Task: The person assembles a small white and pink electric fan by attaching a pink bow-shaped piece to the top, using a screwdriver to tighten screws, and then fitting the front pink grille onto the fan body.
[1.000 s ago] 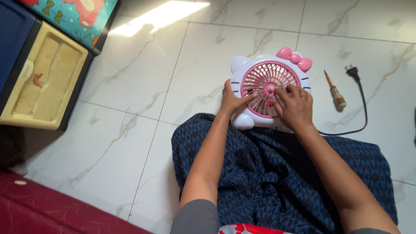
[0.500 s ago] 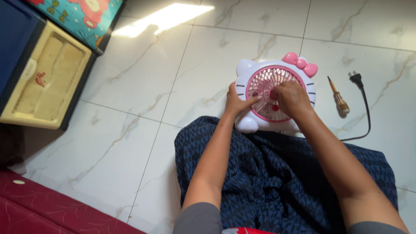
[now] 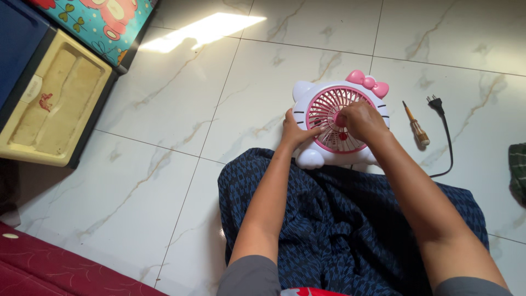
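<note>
1. On the pale marble floor (image 3: 164,104), a small white-and-pink fan (image 3: 339,123) shaped like a cat's head is lying face up, its lower edge touching the person's blue patterned skirt (image 3: 339,219).
2. At the fan's left edge, the left hand (image 3: 296,133) is gripping the white housing, with its fingers (image 3: 313,130) stretching onto the pink grille.
3. Over the fan's middle, the right hand (image 3: 361,120) is sitting curled on the grille, its fingertips closing on the hub; what they are pinching is hidden, so I cannot tell whether they are holding anything loose.
4. Both hands are working close together but are not touching each other.
5. Just right of the fan, a screwdriver (image 3: 416,125) with a clear amber handle is lying on the tile, apart from the housing.
6. Further right of the fan, a black plug (image 3: 434,102) is resting, and its cord (image 3: 449,148) is curving back toward the fan's lower right.
7. Far left of the fan, a yellow tray (image 3: 55,109) in a dark frame is sitting beside a bright patterned box (image 3: 104,22), leaving a wide stretch of bare floor between them and the fan.
8. Below and left of the fan, a red mat (image 3: 55,268) is filling the corner.
9. At the frame's right edge, well apart from the fan, a green checked cloth (image 3: 518,170) is showing.
</note>
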